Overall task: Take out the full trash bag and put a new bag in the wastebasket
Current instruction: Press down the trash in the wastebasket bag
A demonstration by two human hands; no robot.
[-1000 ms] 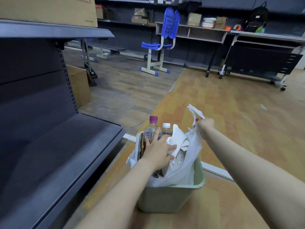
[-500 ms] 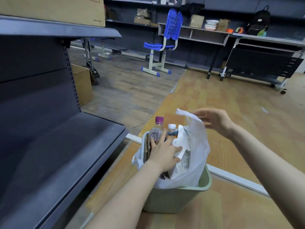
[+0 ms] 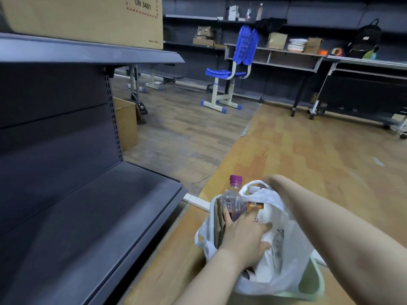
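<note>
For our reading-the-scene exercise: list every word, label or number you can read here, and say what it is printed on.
"UN 3481": on the cardboard box on the top shelf.
Small print at that box's lower right corner: too small to read.
Label on the purple-capped bottle: blurred.
Dark print on the white trash bag: unreadable.

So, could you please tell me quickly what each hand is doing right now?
Left hand: open, pressing on the trash in the bag.
Right hand: mostly hidden behind the bag; cannot tell.
</note>
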